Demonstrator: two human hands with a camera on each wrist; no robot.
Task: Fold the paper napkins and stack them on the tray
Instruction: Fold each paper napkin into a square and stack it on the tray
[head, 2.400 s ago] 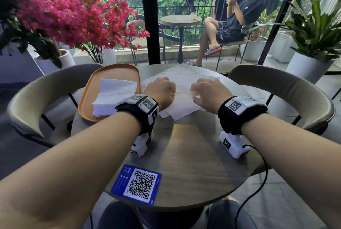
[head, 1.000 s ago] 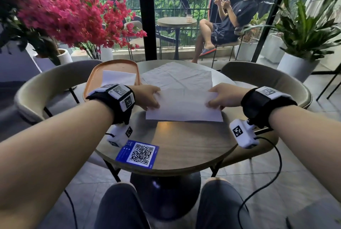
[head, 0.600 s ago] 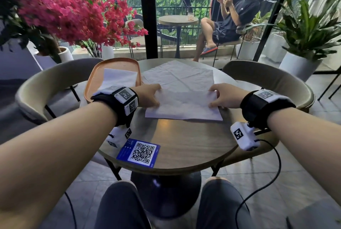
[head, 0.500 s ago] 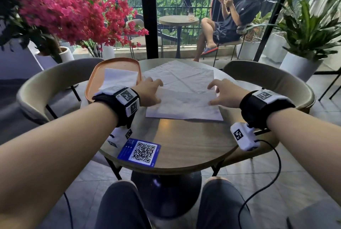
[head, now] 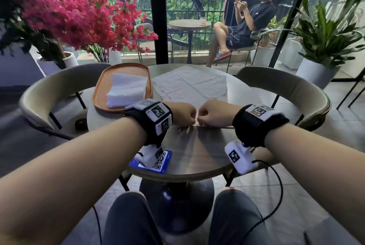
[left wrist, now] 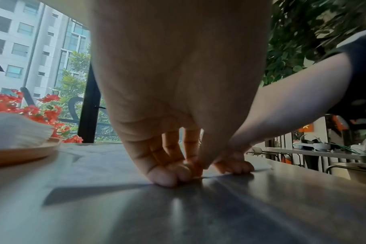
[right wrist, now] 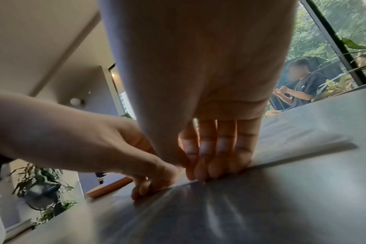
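An unfolded white napkin (head: 189, 86) lies flat on the round table (head: 193, 152), creased into quarters. My left hand (head: 183, 115) and right hand (head: 211, 113) sit knuckle to knuckle at the middle of its near edge, fingers curled down. In the left wrist view the left hand (left wrist: 178, 173) pinches that edge between thumb and fingers. In the right wrist view the right hand (right wrist: 198, 168) does the same, with the napkin (right wrist: 293, 140) stretching away behind it. A stack of folded napkins (head: 128, 90) rests on the orange oval tray (head: 102, 90) at the left.
A blue QR card (head: 156, 162) lies near the table's front edge under my left wrist. Curved chairs stand at the left (head: 49, 90) and right (head: 292, 90). Pink flowers (head: 79, 13) overhang the back left. A person sits outside beyond the glass.
Both hands have left the napkin's left and right sides. They have come together at the middle of its near edge and curled from spread fingers into a pinch.
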